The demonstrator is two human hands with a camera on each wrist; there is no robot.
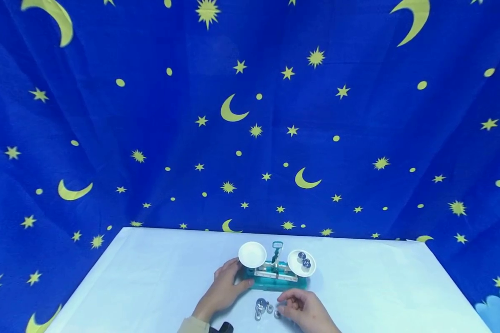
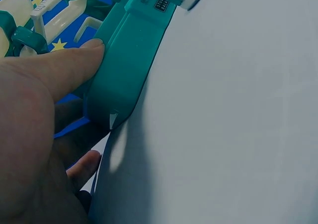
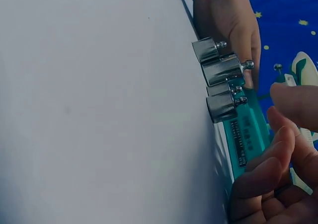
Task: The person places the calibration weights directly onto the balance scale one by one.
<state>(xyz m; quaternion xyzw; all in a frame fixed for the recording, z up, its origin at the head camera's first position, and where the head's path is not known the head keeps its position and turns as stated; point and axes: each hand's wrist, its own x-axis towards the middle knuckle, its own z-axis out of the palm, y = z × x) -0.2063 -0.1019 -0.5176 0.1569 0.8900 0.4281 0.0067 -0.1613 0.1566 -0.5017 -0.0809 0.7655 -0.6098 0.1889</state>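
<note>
A green balance scale [image 1: 277, 280] with two white pans stands on the table. My left hand [image 1: 227, 286] grips the left end of its base; in the left wrist view the thumb [image 2: 82, 60] lies on top and other fingers reach below the edge. Several silver metal weights, the largest [image 1: 261, 304] among them, stand in front of the scale. Beside them is my right hand [image 1: 304, 309], its fingertips close to the nearest small weight [image 1: 277, 314]. Its fingers are loosely bent, with nothing seen between them in the right wrist view.
On the right pan [image 1: 293, 268] sit a few metal weights [image 1: 306, 263]; the left pan [image 1: 252, 254] is bare. A white cover lies over the table [image 1: 150, 273]. Behind hangs a blue cloth [image 1: 271, 152] with yellow moons and stars.
</note>
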